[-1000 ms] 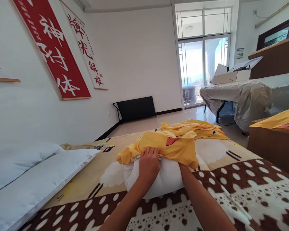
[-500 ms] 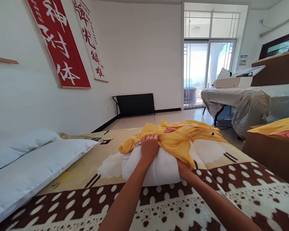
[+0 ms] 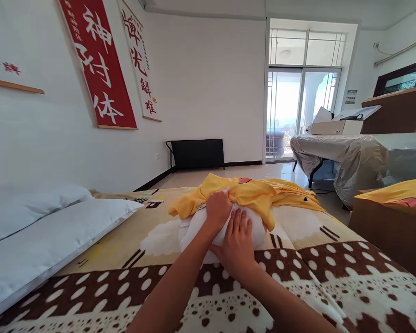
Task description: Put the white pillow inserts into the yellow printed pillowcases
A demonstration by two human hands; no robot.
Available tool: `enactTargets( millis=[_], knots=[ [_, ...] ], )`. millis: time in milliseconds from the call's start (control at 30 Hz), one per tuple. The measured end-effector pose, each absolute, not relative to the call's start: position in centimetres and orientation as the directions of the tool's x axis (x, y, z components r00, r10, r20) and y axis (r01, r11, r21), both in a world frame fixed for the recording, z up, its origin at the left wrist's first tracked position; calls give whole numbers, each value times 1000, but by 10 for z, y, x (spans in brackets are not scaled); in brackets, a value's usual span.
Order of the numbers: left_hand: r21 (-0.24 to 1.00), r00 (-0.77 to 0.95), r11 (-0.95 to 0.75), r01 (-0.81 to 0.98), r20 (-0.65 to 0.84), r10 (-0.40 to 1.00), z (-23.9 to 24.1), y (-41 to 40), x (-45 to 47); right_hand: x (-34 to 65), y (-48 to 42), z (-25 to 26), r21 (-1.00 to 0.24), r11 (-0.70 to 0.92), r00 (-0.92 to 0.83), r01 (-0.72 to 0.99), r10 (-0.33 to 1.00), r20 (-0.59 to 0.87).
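A white pillow [image 3: 194, 233] lies on the patterned blanket [image 3: 152, 247], its far part covered by a yellow pillowcase [image 3: 256, 196] with a carrot print. The rest of the yellow cloth spreads loosely behind it to the right. My left hand [image 3: 219, 206] is closed on the pillowcase's near edge, above the pillow. Close beside it, my right hand [image 3: 237, 238] rests on the white pillow with fingers stretched out and somewhat spread. How far the pillow reaches inside the case is hidden.
White pillows [image 3: 55, 231] lie at the left of the bed. A cardboard box [image 3: 381, 231] with yellow printed cloth [image 3: 398, 190] on it stands at right. Behind are a plastic-covered table [image 3: 343, 143] with boxes and a black folded panel [image 3: 197, 153] by the wall.
My right hand has come out from under the right side of the yellow pillowcase and moved left onto the white pillow. My left hand keeps its grip on the cloth.
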State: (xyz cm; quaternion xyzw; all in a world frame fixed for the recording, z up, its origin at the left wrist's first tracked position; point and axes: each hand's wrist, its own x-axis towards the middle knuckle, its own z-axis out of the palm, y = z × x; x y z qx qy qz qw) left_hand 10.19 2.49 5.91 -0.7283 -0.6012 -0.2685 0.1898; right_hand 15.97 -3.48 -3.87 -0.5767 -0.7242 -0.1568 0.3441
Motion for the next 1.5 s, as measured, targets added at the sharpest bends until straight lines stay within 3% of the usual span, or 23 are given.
enactTargets(
  millis=[233,467,533,633,800,900,967,1033,1200,1333,1500],
  knots=[
    [-68,316,-355,932,629,710,53,6,119,178,1,-35,-84,344,-158,935,620,769],
    [-210,583,-608,766,626,518,25,25,131,229,41,-61,-313,346,90,884,530,843],
    [-202,569,-680,705,733,373,19,31,121,245,49,-62,-392,354,176,849,510,842],
    [-145,392,-679,720,892,226,11,37,95,259,56,-61,-487,363,280,795,492,824],
    [-144,333,-514,846,894,299,-7,49,54,260,58,-62,-528,396,396,752,370,841],
    [-106,309,-468,877,872,380,-14,58,47,254,52,-61,-446,414,422,794,154,894],
    [-63,288,-460,886,852,438,-19,63,46,245,42,-59,-312,429,326,847,43,944],
    [-30,284,-478,878,836,469,-23,67,47,231,29,-55,-175,496,190,850,19,982],
    [10,264,-509,861,846,464,-30,69,45,184,-11,-54,1,705,-191,709,190,963],
    [59,181,-476,878,878,443,-35,72,41,156,-28,-66,-7,571,-296,821,438,849],
    [1,226,-491,871,887,403,-31,72,35,153,-17,-83,95,432,-308,897,458,834]
  ],
)
